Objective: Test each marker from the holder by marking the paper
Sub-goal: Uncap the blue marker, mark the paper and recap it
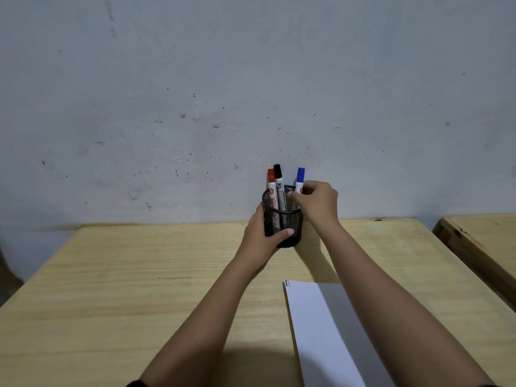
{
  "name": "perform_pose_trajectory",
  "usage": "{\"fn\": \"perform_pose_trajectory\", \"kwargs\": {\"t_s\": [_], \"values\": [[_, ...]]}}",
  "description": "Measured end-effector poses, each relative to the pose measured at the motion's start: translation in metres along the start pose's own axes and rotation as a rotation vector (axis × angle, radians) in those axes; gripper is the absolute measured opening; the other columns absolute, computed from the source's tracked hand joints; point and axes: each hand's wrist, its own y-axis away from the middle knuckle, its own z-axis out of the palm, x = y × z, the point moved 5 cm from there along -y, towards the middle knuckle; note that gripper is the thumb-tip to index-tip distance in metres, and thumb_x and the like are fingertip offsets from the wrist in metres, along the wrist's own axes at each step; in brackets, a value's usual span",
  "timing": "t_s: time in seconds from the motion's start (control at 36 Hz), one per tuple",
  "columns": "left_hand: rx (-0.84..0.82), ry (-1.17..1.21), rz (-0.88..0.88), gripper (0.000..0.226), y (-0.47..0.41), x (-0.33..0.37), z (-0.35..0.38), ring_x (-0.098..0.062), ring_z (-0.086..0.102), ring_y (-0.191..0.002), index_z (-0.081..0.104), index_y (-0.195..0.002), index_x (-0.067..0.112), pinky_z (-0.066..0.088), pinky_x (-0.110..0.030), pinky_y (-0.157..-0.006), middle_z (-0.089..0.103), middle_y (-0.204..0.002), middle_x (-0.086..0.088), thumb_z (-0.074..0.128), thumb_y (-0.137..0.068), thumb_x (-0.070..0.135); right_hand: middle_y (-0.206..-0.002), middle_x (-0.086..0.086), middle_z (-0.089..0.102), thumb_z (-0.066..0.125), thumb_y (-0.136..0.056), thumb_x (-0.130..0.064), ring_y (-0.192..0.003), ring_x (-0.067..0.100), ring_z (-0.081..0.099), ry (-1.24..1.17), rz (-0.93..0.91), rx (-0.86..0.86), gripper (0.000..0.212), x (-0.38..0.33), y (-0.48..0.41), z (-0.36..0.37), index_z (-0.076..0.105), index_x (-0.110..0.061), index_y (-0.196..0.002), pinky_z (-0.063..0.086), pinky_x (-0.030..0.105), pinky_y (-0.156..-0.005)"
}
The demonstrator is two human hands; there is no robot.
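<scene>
The right hand (317,202) hides the blue marker's (300,178) lower barrel. The paper (312,325) is covered by the right forearm and cut off below. Its corner marks (287,283) are too small to read.

You are looking at three markers — red (271,180), black (278,174), blue (300,177) — one holder (283,222), one paper (312,317), two tables (111,275).

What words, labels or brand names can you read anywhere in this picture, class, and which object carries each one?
Red-capped white marker: red lettering runs down the barrel, seemingly "SNO…", partly hidden behind the black wire-mesh holder; not surely readable.
Black-capped white marker: black print and a logo, too small and blurred to read.
Blue-capped white marker: a small red mark, its label covered by the right hand.
White paper sheet: only short pen strokes at its corner, no text.
</scene>
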Motion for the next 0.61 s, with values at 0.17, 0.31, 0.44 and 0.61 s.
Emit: {"fn": "perform_pose_trajectory", "kwargs": {"t_s": [0.17,0.31,0.44,0.61], "values": [[0.015,-0.044,-0.016,0.066,0.002,0.001,0.001,-0.012,0.057,-0.114,0.042,-0.131,0.03,0.049,-0.033,-0.095,0.058,-0.126,0.004,0.074,-0.074,0.024,-0.067,0.001,0.062,0.07,-0.079,-0.017,-0.06,0.01,0.055,-0.025,-0.066,0.079,0.012,-0.012,0.0,-0.013,0.069,-0.006,-0.075,0.037,0.005,-0.046],[0.018,-0.126,-0.068,0.056,0.005,0.005,0.001,-0.014,0.059,-0.111,0.051,-0.124,0.027,0.05,-0.037,-0.095,0.062,-0.121,0.004,0.072,-0.073,0.033,-0.078,0.003,0.066,0.068,-0.081,-0.019,-0.076,0.013,0.06,-0.103,-0.093,0.124,0.014,-0.029,0.003,-0.028,0.07,-0.005,-0.083,0.038,0.003,-0.057],[0.093,-0.164,-0.121,0.033,0.012,0.015,-0.001,-0.014,0.061,-0.09,0.06,-0.108,0.008,0.045,-0.007,-0.062,0.066,-0.103,-0.002,0.073,-0.079,0.017,-0.084,0.013,0.07,0.065,-0.085,-0.016,-0.075,0.012,0.059,-0.257,-0.153,0.111,0.017,-0.053,0.022,-0.047,0.069,0.0,-0.087,0.043,0.011,-0.068],[0.117,-0.162,-0.087,0.011,0.032,0.043,-0.006,0.005,0.047,-0.068,0.057,-0.095,0.008,0.038,0.001,-0.05,0.052,-0.074,0.014,0.063,-0.086,0.006,-0.095,0.023,0.07,0.064,-0.086,-0.014,-0.076,0.023,0.063,-0.352,-0.252,0.086,0.016,-0.077,0.054,-0.066,0.069,-0.001,-0.093,0.052,0.022,-0.075]]}}
